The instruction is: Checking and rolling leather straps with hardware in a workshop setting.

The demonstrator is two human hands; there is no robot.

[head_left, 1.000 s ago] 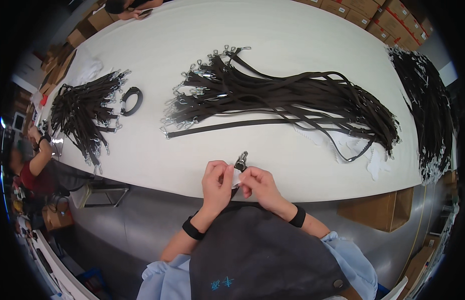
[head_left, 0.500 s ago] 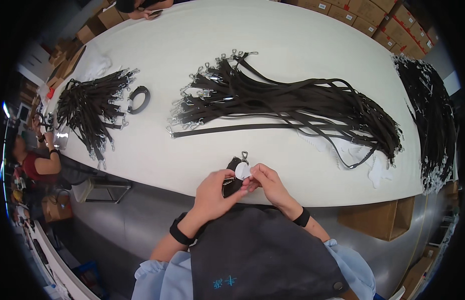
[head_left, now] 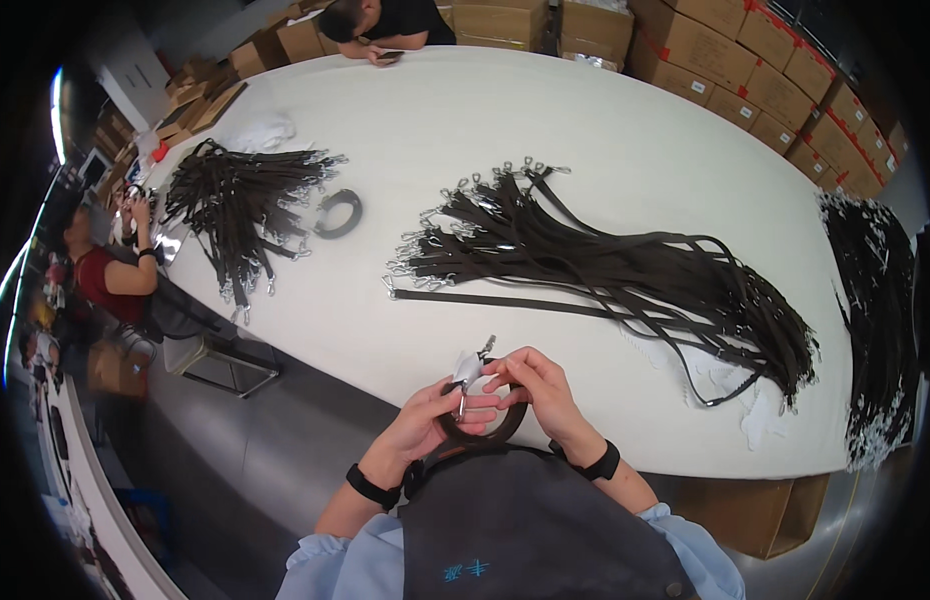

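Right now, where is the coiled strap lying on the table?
In the head view, the coiled strap lies left of centre on the white table, just right of the leftmost strap pile.

Extends both arms up from the lower part of the frame, slanting the left forearm [head_left: 345, 512] toward the right and the right forearm [head_left: 630, 490] toward the left. Holds the left hand [head_left: 425, 418] below the frame's centre, palm turned up, thumb bent over and fingers stretched out to the right, in a light grip. Holds the right hand [head_left: 540, 395] just to the right of it, back mostly up, index finger and thumb curled toward the left. Sets the left fingertips close to the right thumb, touching or not impossible to tell. Spaces the wrists well apart, angling both hands inward.
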